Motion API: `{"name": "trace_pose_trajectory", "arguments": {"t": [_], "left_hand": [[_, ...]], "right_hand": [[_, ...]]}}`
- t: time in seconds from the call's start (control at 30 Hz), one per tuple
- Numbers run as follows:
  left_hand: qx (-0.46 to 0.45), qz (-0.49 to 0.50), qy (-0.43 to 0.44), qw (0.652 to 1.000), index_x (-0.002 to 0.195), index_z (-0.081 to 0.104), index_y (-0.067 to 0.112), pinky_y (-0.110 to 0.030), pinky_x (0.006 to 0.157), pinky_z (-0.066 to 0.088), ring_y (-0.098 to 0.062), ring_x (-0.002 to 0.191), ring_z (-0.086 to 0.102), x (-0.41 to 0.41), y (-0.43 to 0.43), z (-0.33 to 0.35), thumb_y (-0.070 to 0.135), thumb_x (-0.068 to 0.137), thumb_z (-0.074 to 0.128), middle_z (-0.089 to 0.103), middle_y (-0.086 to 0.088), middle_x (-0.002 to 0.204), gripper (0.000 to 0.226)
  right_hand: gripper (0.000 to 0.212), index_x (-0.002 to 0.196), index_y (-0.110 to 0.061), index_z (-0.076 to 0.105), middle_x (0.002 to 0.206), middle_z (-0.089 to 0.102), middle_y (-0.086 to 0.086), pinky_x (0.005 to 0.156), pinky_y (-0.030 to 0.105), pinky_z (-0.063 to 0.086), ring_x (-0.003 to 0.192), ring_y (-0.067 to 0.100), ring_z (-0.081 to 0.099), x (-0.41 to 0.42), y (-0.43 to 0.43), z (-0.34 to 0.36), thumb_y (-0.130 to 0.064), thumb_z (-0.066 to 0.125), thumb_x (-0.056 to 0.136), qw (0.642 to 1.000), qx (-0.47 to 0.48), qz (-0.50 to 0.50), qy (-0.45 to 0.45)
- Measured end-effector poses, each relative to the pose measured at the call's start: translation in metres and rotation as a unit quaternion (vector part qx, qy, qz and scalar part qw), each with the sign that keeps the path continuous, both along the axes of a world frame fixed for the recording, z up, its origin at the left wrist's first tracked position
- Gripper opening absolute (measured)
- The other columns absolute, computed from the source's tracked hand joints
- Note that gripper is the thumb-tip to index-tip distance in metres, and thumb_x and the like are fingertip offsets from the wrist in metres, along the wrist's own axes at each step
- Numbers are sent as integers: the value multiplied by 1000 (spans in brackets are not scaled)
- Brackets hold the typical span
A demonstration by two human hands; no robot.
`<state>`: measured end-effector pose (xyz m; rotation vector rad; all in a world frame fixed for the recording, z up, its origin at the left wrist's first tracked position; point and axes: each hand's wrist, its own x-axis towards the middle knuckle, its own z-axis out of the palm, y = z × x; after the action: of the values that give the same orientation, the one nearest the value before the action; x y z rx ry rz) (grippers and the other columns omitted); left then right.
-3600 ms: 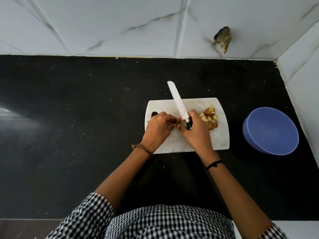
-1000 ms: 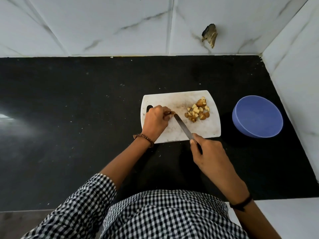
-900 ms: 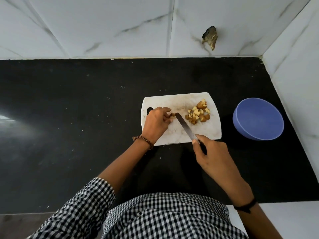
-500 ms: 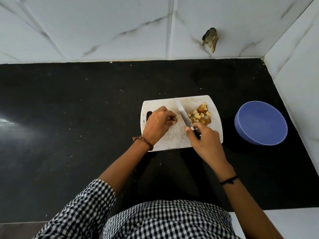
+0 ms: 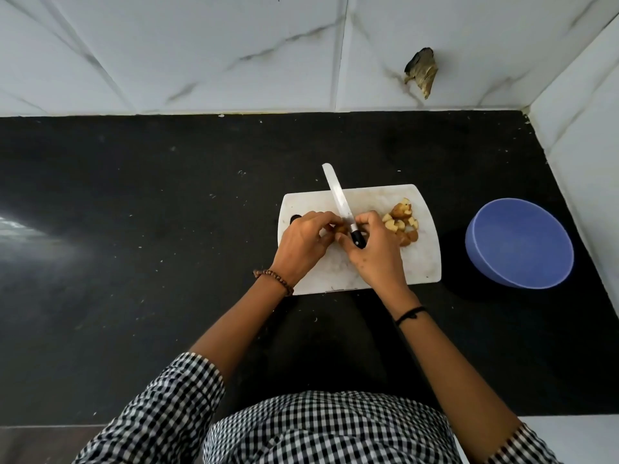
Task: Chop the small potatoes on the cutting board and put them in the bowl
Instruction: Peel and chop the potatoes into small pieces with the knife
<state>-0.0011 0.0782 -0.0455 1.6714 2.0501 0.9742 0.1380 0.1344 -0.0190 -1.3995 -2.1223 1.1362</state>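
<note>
Left hand point(image 5: 301, 246): over the left half of the cutting board point(image 5: 422, 262), fingers curled, tips pinching a small brown potato piece point(image 5: 340, 229). My fingers hide most of the piece, so I can't tell whether it rests on the board.

Right hand point(image 5: 375, 249): just right of the left one, about mid-board, fingers wrapped round the black handle of the knife point(image 5: 338, 195). Fingertips of both hands meet at the potato piece. The pale blade points away from me and slightly left. Its tip is past the board's far edge, over the table point(image 5: 134, 262). The blade crosses right by the piece, but I can't tell if it touches.

Chopped potato pile point(image 5: 402, 222): on the board's right half, toward the far right corner, just right of my right hand. Pale cut faces, brown skins.

Bowl point(image 5: 519, 242): blue, on the table right of the board, apart from it.

Board: white, rounded corners, flat on the black table. My left hand partly covers the handle slot at its left end.

Bead bracelet point(image 5: 274, 279) on my left wrist, at the board's near left corner. Black band point(image 5: 410, 313) on my right wrist, on my side of the board's near edge. Checked shirt point(image 5: 318, 426) nearest me.

Beyond the board's far edge is a white marbled tile wall point(image 5: 201, 45), with a brown broken patch point(image 5: 420, 70) past the far right corner.
</note>
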Motion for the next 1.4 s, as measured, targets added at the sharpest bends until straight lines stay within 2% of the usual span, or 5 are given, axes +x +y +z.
{"name": "trace_pose_trajectory", "arguments": {"t": [0.33, 0.53, 0.97, 1.3, 1.4], "left_hand": [[-18, 70, 69, 995, 103, 66, 21, -29, 70, 55, -8, 90, 59, -15, -6, 6, 18, 85, 68, 65, 7, 99, 18], [-49, 67, 115, 990, 105, 68, 24, -27, 69, 48, -12, 96, 53, -19, -2, 12, 21, 84, 68, 65, 8, 100, 21], [-10, -22, 168, 985, 111, 68, 29, -27, 70, 33, -14, 90, 50, 3, 6, 7, 38, 87, 65, 65, 8, 97, 26], [-86, 121, -23, 989, 95, 75, 26, -30, 70, 54, -6, 89, 60, 20, 6, 10, 38, 81, 73, 73, 13, 89, 18], [-102, 135, 1, 986, 97, 75, 31, -27, 63, 50, -5, 89, 55, 22, 3, 10, 40, 83, 71, 71, 12, 91, 18]], "right_hand": [[31, 110, -22, 52, 94, 57, -12, 65, 8, 41, 81, -6, 55, 6, 6, -2, -30, 73, 88, 999, -25, -33, 13], [32, 108, -22, 51, 100, 57, -9, 69, 6, 39, 84, 2, 55, 3, 4, -5, -27, 75, 87, 1000, -11, -27, -6], [28, 107, -22, 55, 99, 64, -6, 77, 22, 54, 91, 10, 63, 26, -4, 1, -34, 72, 88, 997, 0, -74, 10], [23, 106, -23, 54, 88, 64, -10, 62, 12, 50, 75, 5, 65, 38, -23, 10, -40, 63, 93, 997, -21, -74, 17], [25, 109, -21, 54, 87, 58, -17, 59, 6, 45, 78, -4, 58, 38, -28, 10, -41, 61, 95, 998, -19, -62, 3]]}}
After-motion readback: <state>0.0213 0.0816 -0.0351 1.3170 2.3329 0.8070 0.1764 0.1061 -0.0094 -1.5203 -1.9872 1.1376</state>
